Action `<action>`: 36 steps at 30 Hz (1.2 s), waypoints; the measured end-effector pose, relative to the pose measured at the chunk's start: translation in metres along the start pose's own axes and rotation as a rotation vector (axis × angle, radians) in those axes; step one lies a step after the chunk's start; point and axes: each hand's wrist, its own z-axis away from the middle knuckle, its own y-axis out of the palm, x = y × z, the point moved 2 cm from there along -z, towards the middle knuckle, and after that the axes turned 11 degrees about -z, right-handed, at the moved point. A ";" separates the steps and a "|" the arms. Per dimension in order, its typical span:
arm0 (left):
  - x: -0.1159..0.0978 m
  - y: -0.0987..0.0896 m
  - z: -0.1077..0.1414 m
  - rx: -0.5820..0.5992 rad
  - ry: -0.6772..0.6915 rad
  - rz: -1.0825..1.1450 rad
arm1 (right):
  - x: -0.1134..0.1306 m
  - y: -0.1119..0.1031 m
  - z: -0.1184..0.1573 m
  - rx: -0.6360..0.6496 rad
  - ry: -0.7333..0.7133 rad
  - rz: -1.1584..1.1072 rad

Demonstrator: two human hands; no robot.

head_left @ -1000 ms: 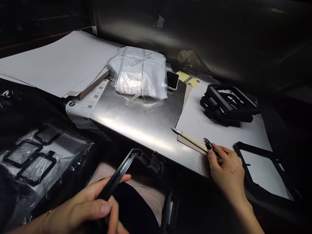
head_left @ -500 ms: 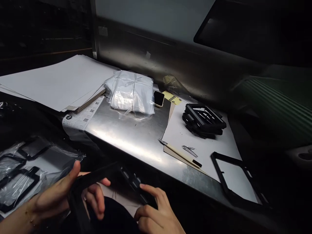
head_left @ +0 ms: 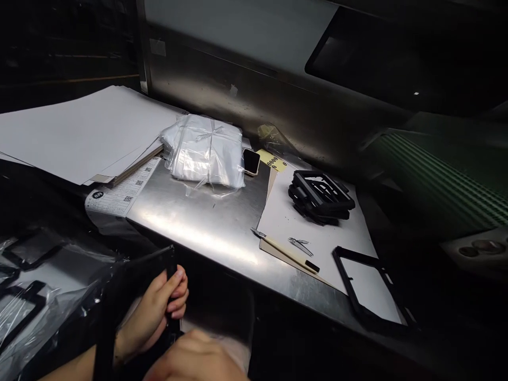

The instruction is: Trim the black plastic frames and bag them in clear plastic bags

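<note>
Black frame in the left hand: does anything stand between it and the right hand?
Nothing visible does. The left hand holds the black frame, and the right hand is close by at the bottom edge, too blurred to tell whether it touches. The craft knife lies apart from both hands.

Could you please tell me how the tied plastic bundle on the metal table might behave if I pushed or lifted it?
The plastic bundle would probably flex at its loose, crumpled edges. Its glossy surface may be slippery, while its low, flat shape makes rolling or tipping unlikely.
</note>
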 end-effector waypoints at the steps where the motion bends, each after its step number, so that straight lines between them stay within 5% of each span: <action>1: 0.005 0.004 0.000 0.040 -0.046 0.027 | -0.010 -0.015 -0.003 -0.048 0.020 0.036; 6: 0.013 0.023 0.014 0.196 -0.208 0.119 | -0.101 -0.083 -0.001 -0.318 0.314 0.358; 11: 0.007 0.031 0.023 0.282 -0.213 0.180 | -0.152 -0.093 0.011 -0.284 0.427 0.430; 16: 0.002 0.037 0.015 0.291 -0.153 0.252 | -0.108 -0.079 -0.001 -0.352 0.504 0.250; 22: 0.018 0.065 0.005 0.279 -0.101 0.308 | -0.050 -0.041 -0.029 0.002 0.422 -0.259; 27: 0.019 0.034 -0.003 0.559 -0.203 0.116 | -0.048 -0.042 -0.031 0.091 0.421 -0.403; 31: -0.018 -0.010 -0.012 0.652 -0.325 0.021 | -0.043 -0.047 -0.023 0.118 0.417 -0.413; 36: -0.076 -0.009 0.004 0.700 -0.410 -0.077 | -0.040 -0.051 -0.023 0.083 0.367 -0.267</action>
